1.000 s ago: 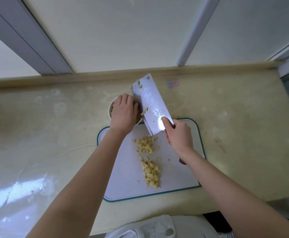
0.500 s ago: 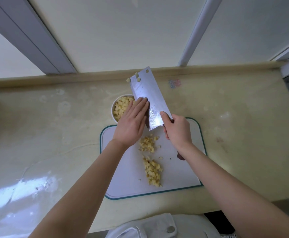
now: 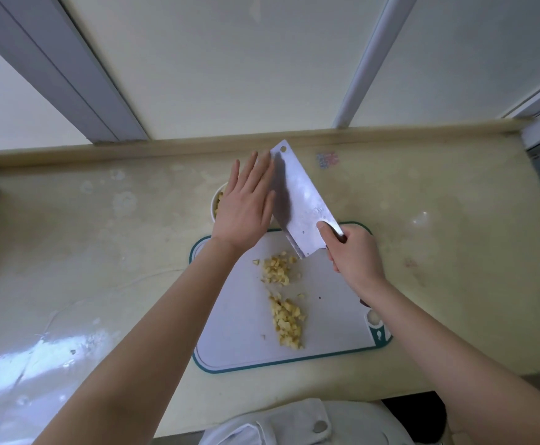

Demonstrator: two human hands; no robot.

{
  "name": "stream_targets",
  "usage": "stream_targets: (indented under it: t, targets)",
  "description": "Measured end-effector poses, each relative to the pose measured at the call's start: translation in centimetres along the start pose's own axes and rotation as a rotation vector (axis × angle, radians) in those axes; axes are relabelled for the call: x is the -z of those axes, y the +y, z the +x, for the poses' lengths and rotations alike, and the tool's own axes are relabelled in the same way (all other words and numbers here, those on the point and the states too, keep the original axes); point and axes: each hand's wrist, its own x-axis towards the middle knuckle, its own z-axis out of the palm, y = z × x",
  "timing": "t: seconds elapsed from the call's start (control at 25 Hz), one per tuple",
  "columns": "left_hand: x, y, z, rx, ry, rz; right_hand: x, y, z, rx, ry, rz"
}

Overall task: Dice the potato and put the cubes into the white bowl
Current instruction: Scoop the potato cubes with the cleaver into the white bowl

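My right hand [image 3: 354, 252] grips the handle of a broad steel cleaver [image 3: 301, 197], whose blade is raised and tilted over the white bowl [image 3: 214, 200]. My left hand [image 3: 246, 203] is flat with straight fingers, its fingertips against the blade's left face, and it hides most of the bowl. Yellow potato cubes show at the bowl's left edge. Two heaps of potato cubes lie on the white cutting board [image 3: 236, 332]: a small heap [image 3: 276, 269] near the blade's heel and a longer heap [image 3: 288, 321] below it.
The board, edged in teal, lies on a pale yellow counter [image 3: 101, 252] with a raised back ledge below a window. A wet glossy patch covers the counter's front left. A small coloured sticker [image 3: 327, 159] is at the back right. White clothing shows at the bottom edge.
My left hand slid up along the blade from over the bowl toward the tip, fingers straightening. The cubes stuck near the blade's tip are gone. The heaps on the board did not move.
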Motion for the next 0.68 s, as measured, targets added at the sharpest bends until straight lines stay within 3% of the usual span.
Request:
stream_targets:
  t: [0.12, 0.4, 0.6, 0.68]
  targets:
    - [-0.3, -0.2, 0.9, 0.058, -0.119, 0.058, 0.4, 0.8, -0.5, 0.015, -0.018, 0.018]
    - [-1.6, -1.2, -3.3, 0.168, -0.205, 0.130, 0.5, 1.2, -0.6, 0.014, -0.009, 0.056]
    - [0.0, 0.4, -2.0, 0.127, -0.110, 0.069, 0.3, 1.0, -0.9, 0.023, -0.030, 0.033]
    - [0.1, 0.6, -1.4, 0.126, -0.152, 0.086, 0.3, 1.0, -1.1, 0.015, -0.033, 0.051]
